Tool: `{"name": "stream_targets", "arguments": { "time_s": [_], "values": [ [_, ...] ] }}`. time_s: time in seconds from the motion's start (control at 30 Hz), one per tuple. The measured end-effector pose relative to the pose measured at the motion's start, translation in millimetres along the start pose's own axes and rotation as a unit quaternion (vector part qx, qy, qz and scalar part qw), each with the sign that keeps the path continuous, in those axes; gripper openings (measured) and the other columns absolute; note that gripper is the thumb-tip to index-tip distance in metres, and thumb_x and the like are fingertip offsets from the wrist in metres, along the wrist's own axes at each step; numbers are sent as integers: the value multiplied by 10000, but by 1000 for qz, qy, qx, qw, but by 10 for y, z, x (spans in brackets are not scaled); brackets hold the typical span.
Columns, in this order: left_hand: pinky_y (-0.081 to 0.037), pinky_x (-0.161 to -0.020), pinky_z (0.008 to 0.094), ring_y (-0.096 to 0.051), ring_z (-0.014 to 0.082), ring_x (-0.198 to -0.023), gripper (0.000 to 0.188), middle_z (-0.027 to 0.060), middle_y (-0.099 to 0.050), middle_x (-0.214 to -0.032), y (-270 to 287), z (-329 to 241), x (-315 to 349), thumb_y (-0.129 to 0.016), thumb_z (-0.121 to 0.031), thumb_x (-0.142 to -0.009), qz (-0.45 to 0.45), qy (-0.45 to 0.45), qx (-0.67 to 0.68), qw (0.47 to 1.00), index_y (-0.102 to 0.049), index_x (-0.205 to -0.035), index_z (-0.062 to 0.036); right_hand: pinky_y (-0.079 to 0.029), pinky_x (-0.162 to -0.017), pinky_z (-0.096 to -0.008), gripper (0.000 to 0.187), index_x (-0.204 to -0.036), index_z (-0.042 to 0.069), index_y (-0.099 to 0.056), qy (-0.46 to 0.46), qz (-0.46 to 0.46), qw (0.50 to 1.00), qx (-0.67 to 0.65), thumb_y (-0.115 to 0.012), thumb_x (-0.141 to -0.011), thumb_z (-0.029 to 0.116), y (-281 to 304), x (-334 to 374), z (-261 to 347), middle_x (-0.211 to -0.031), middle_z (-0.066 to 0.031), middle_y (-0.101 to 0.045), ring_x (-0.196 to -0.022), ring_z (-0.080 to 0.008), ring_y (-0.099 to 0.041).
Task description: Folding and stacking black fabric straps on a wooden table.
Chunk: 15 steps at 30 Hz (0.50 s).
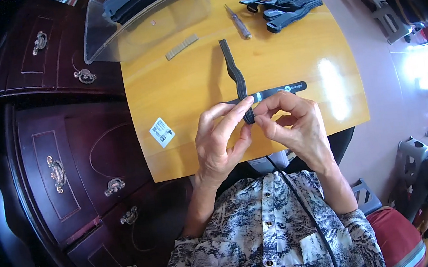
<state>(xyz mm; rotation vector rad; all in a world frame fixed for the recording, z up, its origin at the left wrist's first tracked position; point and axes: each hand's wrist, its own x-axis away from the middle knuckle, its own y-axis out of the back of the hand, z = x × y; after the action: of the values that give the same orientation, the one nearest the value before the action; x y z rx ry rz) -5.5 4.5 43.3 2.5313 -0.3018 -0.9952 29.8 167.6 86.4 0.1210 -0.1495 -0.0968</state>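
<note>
A bundle of flat black straps, lying lengthwise and curving slightly, stretches away over the yellow table. My left hand pinches its near end between thumb and fingers. Against the same end, from the other side, the thumb and fingertips of my right hand are pressed together at the bundle's edge. A single black strap with pale print crosses the bundle just beyond my fingers, sticking out to the right. Whether it wraps around the bundle is hidden by my hands.
On the table lie a white printed label, a tan ribbed strip, a thin pointed tool with a clear handle and a pile of black straps. A clear plastic bin stands far left, beside dark wooden drawers.
</note>
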Motion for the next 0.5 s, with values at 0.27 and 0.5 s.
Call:
{"name": "stream_targets", "arguments": {
  "time_s": [0.27,0.5],
  "values": [
    [-522,-788,307,-595,221,-934,548,65,-663,-1081,-49,-7,10,-716,103,-628,-3,-21,5,1000,-605,-1148,-29,-524,-634,-230,114,-883,9,-673,-9,7,1000,-6,-669,-795,82,75,9,-49,-827,-35,-669,-778,-83,-620],
    [-521,-793,314,-592,240,-943,514,84,-660,-1088,-41,-25,9,-705,114,-640,12,3,14,1000,-607,-1130,-6,-522,-642,-253,138,-885,-8,-667,-8,21,1000,-14,-663,-795,97,99,-14,-57,-806,-48,-666,-757,-98,-626]
  ]
}}
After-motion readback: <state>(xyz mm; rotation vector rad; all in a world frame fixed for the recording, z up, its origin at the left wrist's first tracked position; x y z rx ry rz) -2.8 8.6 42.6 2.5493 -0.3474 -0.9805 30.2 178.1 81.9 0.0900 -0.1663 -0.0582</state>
